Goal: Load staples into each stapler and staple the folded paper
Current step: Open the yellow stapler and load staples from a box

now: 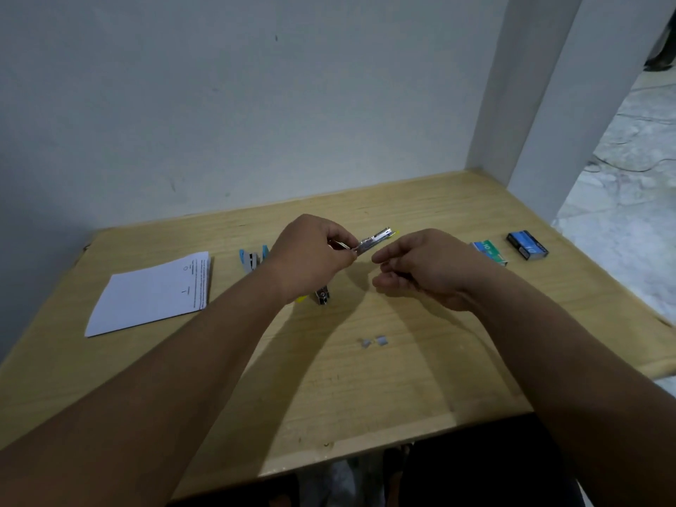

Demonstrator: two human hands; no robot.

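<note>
My left hand (311, 254) grips a yellow stapler (375, 240), opened wide above the table; its metal magazine sticks out to the right, its base hangs below my wrist. My right hand (420, 268) hovers just right of the magazine tip with fingers loosely curled; whether it holds staples I cannot tell. A blue stapler (252, 257) lies open behind my left wrist. The folded paper (153, 292) lies at the left. Two small staple pieces (373, 341) lie on the table in front of my hands.
A green staple box (490, 250) and a blue staple box (527, 244) sit at the right of the wooden table (365, 389). A white wall stands behind, a white pillar at the back right corner. The table's right edge drops to a marble floor.
</note>
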